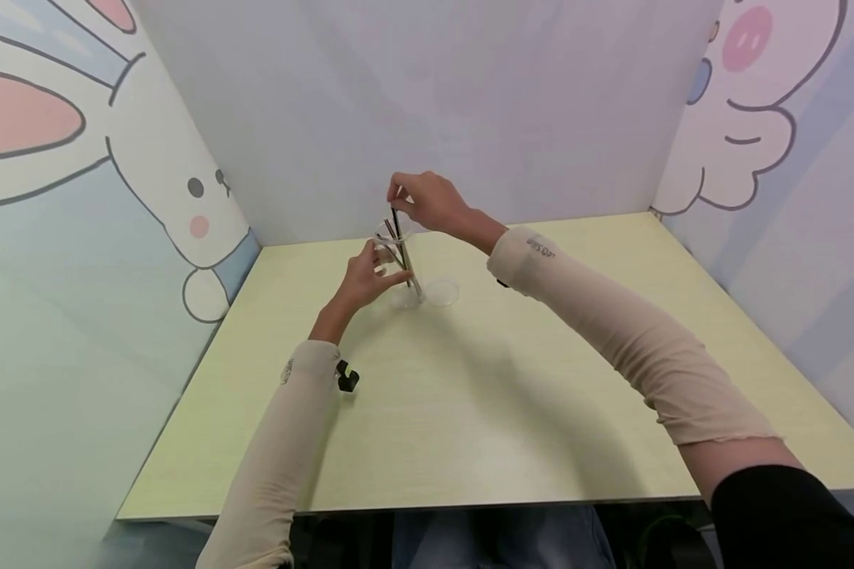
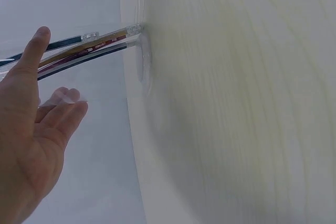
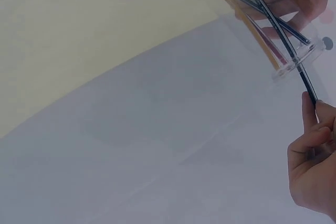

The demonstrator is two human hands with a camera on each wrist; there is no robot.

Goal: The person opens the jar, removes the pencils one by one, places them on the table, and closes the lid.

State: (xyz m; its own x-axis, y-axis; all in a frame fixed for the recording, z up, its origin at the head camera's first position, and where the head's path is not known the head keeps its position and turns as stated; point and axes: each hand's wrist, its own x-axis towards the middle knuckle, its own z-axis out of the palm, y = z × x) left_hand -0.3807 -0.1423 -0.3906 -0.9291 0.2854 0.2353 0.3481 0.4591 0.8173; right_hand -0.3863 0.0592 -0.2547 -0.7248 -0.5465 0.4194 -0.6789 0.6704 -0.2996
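A tall clear plastic container (image 1: 404, 299) stands on the table with several pencils in it. My left hand (image 1: 363, 278) grips its side, the thumb on one side and the fingers on the other. At its open top, my right hand (image 1: 432, 202) pinches the upper end of a dark pencil (image 3: 281, 31), whose lower part is still inside the container. A yellow pencil (image 3: 262, 43), a dark red one (image 2: 82, 54) and other dark ones lean within. Beside the base lies a clear round lid (image 1: 443, 292).
The pale yellow table (image 1: 470, 442) meets a plain wall (image 1: 434, 103) behind the container. Side walls with cartoon animals stand left and right. A small black clip-like piece (image 1: 347, 376) is at the left sleeve's cuff.
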